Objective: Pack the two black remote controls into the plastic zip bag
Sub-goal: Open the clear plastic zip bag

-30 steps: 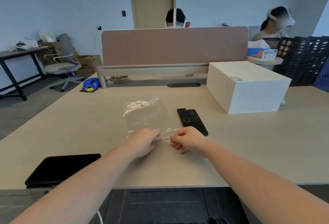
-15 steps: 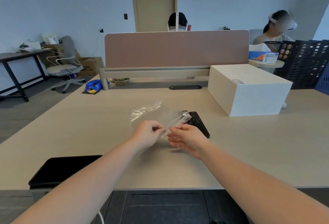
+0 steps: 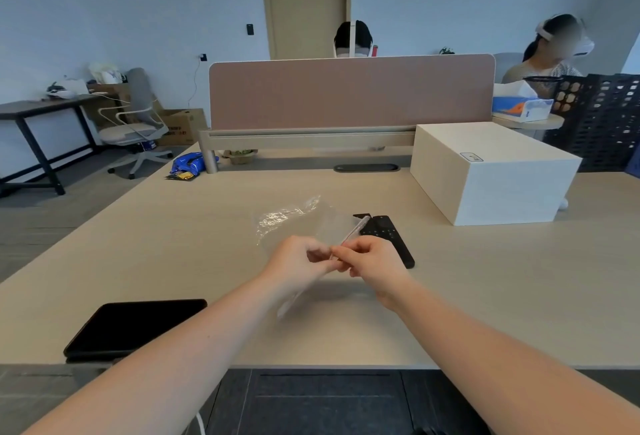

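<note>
The clear plastic zip bag [image 3: 298, 223] is lifted off the desk at mid-table, its zip edge pinched between both hands. My left hand [image 3: 298, 258] grips the near corner of that edge and my right hand [image 3: 372, 258] grips it right beside. Two black remote controls lie side by side on the desk just behind my right hand; the right one [image 3: 389, 232] shows most of its length, the left one [image 3: 362, 216] shows only its far tip behind the bag.
A white box [image 3: 491, 171] stands at the right rear of the beige desk [image 3: 173, 244]. A black tablet [image 3: 135, 325] lies near the front left edge. A pink divider panel [image 3: 349, 92] closes the far side, with people seated behind it.
The bag lay flat on the desk a second ago; both hands have raised its zip edge and drawn closer together, and the bag now covers most of the left remote.
</note>
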`<control>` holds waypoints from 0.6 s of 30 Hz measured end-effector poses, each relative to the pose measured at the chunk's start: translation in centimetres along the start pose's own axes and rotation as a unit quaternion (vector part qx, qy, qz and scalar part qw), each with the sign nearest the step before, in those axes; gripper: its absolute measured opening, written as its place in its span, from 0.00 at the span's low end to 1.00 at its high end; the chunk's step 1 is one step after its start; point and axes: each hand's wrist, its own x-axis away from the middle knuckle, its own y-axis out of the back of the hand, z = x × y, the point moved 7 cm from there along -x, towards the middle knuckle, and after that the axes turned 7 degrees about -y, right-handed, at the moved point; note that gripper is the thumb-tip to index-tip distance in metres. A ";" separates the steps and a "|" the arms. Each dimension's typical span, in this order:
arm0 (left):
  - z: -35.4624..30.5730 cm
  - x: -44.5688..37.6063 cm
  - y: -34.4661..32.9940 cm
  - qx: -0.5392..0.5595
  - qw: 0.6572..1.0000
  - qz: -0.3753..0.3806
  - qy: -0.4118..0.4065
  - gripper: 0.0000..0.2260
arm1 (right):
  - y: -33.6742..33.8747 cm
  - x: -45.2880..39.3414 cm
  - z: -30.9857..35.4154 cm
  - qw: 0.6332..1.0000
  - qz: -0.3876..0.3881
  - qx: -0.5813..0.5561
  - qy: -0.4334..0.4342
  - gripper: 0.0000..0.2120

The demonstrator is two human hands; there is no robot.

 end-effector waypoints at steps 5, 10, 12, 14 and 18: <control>0.6 0.1 -0.1 0.045 0.999 0.014 0.011 0.07 | 0.2 0.1 0.3 1.000 0.011 0.007 0.021 0.09; 0.7 0.2 -0.3 0.027 0.998 0.050 0.008 0.07 | 0.0 0.2 -0.1 0.998 0.050 0.023 0.032 0.08; 0.7 0.1 -0.5 0.027 0.998 0.063 0.010 0.08 | -0.1 0.2 -0.3 0.997 0.058 0.023 0.035 0.09; 1.0 -0.1 -0.4 0.025 0.997 0.067 0.015 0.08 | -0.1 0.3 -0.3 0.997 0.062 0.024 0.040 0.11; 0.8 -0.4 -0.2 0.006 0.997 0.077 0.010 0.08 | -0.5 0.3 0.0 0.995 0.077 0.043 0.049 0.12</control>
